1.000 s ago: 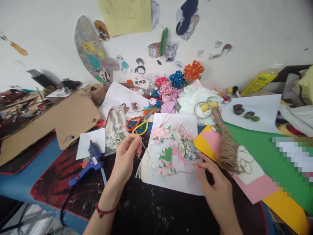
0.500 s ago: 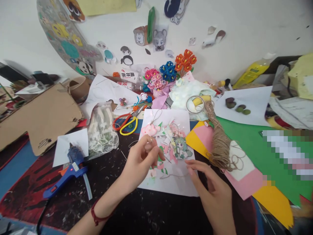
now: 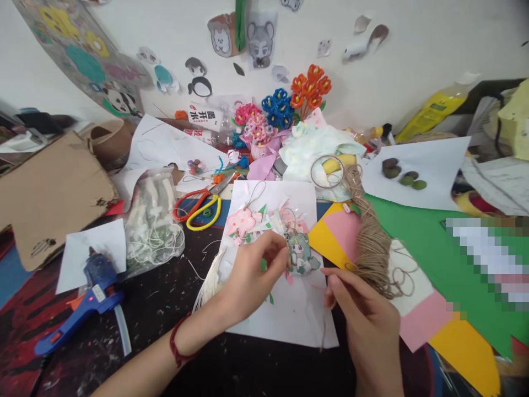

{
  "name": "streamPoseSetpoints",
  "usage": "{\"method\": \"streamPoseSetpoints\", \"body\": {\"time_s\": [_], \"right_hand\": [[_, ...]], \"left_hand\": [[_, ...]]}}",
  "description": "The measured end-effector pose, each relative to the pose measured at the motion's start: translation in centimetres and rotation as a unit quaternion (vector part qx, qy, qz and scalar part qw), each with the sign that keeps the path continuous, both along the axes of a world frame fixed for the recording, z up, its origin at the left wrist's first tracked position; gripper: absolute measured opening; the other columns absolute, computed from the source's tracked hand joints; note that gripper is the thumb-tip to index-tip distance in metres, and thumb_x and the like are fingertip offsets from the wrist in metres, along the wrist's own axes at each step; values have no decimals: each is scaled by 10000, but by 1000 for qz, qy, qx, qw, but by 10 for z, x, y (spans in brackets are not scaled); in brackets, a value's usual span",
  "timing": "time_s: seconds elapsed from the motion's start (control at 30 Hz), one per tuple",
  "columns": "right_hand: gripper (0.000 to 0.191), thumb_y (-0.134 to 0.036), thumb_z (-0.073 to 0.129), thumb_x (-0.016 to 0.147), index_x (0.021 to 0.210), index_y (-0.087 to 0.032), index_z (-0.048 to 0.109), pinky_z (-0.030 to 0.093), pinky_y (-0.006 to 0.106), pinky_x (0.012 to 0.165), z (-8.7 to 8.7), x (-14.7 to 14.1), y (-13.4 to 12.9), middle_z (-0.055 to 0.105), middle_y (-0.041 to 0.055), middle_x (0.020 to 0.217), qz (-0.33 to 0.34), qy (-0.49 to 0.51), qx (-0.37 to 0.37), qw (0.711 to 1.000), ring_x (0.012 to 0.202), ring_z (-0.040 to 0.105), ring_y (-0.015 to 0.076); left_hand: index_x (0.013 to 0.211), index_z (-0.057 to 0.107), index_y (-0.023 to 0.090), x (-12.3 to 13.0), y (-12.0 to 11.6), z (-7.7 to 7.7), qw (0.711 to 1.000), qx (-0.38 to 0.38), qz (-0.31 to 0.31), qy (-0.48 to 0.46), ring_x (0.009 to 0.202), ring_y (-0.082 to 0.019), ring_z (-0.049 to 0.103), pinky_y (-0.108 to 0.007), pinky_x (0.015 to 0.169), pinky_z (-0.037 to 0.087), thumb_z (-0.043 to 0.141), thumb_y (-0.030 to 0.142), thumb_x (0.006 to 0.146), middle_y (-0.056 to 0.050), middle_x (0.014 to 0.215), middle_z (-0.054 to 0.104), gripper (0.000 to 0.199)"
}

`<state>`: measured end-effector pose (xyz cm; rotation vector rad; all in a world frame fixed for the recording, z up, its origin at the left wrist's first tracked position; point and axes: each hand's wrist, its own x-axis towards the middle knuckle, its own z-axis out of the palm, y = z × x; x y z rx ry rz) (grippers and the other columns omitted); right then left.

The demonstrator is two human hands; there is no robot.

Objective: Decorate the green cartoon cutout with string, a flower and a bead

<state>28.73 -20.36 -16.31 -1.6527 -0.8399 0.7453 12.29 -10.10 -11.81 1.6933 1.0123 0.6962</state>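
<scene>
At my left, the glue gun's (image 3: 99, 284) nozzle sits over a small paper (image 3: 74, 259), probably to catch drips. My left hand (image 3: 252, 275) arches over the white sheet's (image 3: 285, 320) middle, fingers narrow; whether they grip anything, I can't tell. The charm (image 3: 301, 256) lies near its right edge, between my hands. A cord (image 3: 323, 331) trails to the near right corner from my right hand (image 3: 367, 317), fingers nearly closed, perhaps to steady it.

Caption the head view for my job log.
Left hand and right hand over a scrap-strewn white sheet, scissors and blue glue gun to the left.
</scene>
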Motion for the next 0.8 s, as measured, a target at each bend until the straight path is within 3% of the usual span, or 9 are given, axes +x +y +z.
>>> {"method": "streamPoseSetpoints", "body": {"time_s": [0.13,0.33,0.47,0.67,0.8], "right_hand": [[233,-407,702,809,916,-216,786,501,217,430,2,-4,3,667,8,623,-3,-34,-14,999,450,555,113],[233,-404,709,804,915,-208,769,525,213,468,2,-9,3,662,3,597,-28,-39,-19,999,487,588,124],[226,-403,723,799,899,-202,748,506,215,471,2,-9,2,651,-1,589,-31,7,-4,999,506,587,125],[382,-381,743,795,1123,-200,667,429,204,441,1,-9,6,638,-18,618,-54,124,16,991,508,557,114],[308,-404,724,807,1022,-183,704,393,215,440,1,-10,7,611,-16,599,-42,138,20,989,496,528,111]], "left_hand": [[878,589,184,-5,3,0,999,9,7,31,590,-95,508,-202,521,379,510,238,925,17,669,595,107],[1016,604,190,-6,3,2,997,-75,-17,-27,584,-104,544,-200,508,409,549,242,915,12,651,646,126],[1013,602,190,-7,1,4,993,-90,-35,-64,622,-108,575,-199,517,425,574,255,921,-1,684,663,116],[1001,593,181,-10,-1,5,987,-110,-63,-100,605,-97,563,-195,489,403,596,267,917,-1,690,635,120],[1023,591,189,-13,-2,6,983,-120,-78,-117,581,-86,543,-191,483,385,607,250,909,8,684,622,130]]}}
